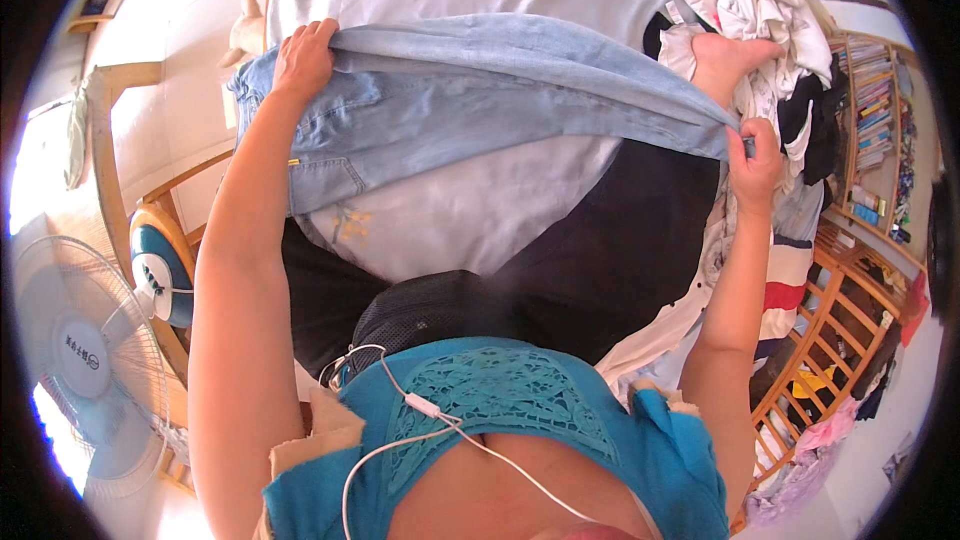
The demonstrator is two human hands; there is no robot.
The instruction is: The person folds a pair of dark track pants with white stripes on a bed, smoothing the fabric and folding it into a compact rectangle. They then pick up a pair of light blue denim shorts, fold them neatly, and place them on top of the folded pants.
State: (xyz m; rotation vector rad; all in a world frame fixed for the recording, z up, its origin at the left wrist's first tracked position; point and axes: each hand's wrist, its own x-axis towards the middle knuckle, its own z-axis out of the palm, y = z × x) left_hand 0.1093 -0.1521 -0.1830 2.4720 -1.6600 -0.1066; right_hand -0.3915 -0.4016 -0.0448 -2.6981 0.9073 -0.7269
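Light blue jeans (470,90) stretch sideways across the bed in front of me, one leg folded along the other. With its fingers curled over the upper fold, my left hand (305,58) grips them close to the waist end. A back pocket shows below that hand. At the far right, my right hand (756,165) pinches the narrow leg end between thumb and fingers. The cloth is drawn fairly taut between both hands. My legs in black trousers (620,230) lie spread beneath, and my bare foot (730,65) rests just beyond the leg end.
A pale sheet (420,230) with yellow flowers covers the bed. Heaped white and dark clothes (765,0) lie at the right, near a wooden bookshelf (870,120) and a slatted wooden rack (825,330). A fan (85,360) stands at the left. A white earphone cord (425,405) hangs over my chest.
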